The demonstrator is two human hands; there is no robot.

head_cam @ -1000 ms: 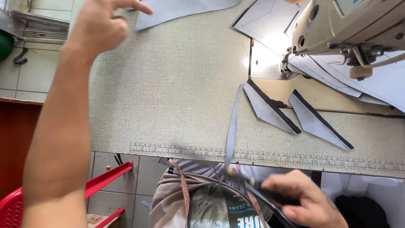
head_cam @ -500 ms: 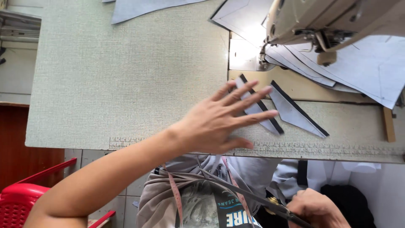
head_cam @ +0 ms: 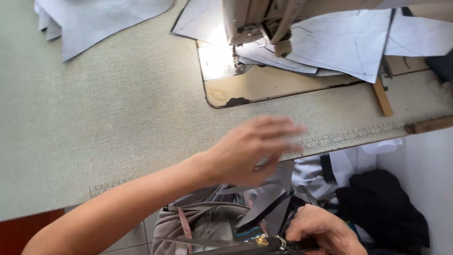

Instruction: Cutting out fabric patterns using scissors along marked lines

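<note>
Pale green sewing table point(head_cam: 104, 118) under the sewing machine point(head_cam: 264, 19)

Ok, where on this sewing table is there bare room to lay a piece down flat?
The widest bare patch is the grey-green table top, bordered by the grey fabric piece at the far left, the machine bed on the right and the near edge. A narrower strip runs along the ruler edge. Under the sewing machine head, stacked pattern pieces crowd it.

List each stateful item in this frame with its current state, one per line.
left hand: open, fingers spread, blurred, over the table edge
right hand: closed on scissors
scissors: held low at lap; blades' state unclear
sewing machine: lamp lit
pattern pieces: stacked flat under the machine
</note>
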